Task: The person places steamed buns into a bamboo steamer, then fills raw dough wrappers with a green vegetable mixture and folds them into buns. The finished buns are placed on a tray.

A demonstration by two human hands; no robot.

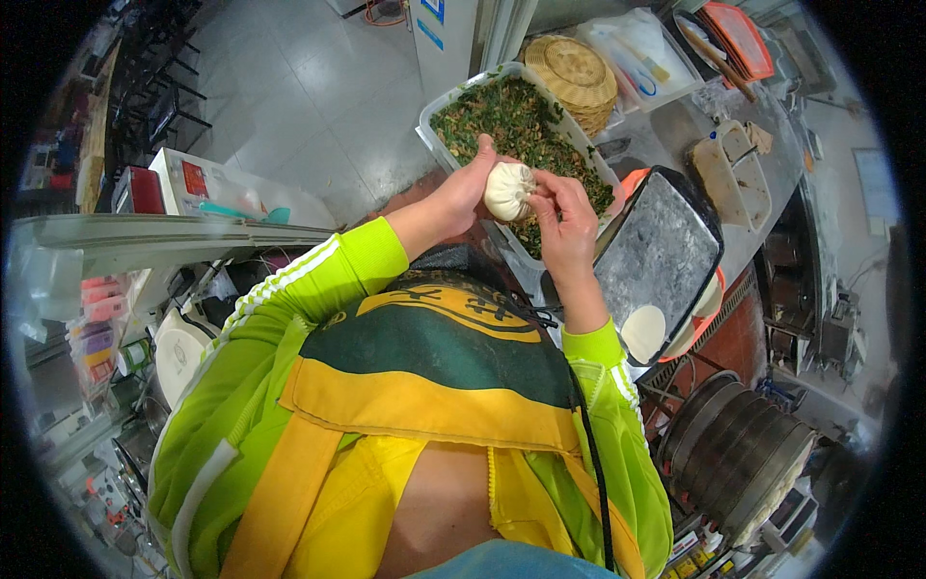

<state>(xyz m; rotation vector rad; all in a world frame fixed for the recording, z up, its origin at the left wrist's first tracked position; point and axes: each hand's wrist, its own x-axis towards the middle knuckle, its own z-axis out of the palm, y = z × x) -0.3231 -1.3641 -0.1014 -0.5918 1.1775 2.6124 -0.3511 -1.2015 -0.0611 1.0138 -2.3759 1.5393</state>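
A pleated white dough bun (508, 192) is held between my two hands, above a plastic tub (431, 119) of chopped green and brown filling (510, 108). My left hand (470, 184) cups the bun from its left side, thumb pointing up. On the other side, my right hand (568, 210) pinches the gathered dough at the bun's pleated edge with thumb and fingertips. The inside of the bun is hidden. Below my right forearm lies a flour-dusted dark tray (655, 250), with a flat round dough wrapper (644, 334) on its near corner.
Woven baskets (571, 76) and a clear plastic bin (651, 61) stand behind the tub. A messy clear container (731, 174) sits farther right on the metal counter. Stacked round metal steamers (731, 456) stand at the lower right. To the left is a white box-like unit (239, 188).
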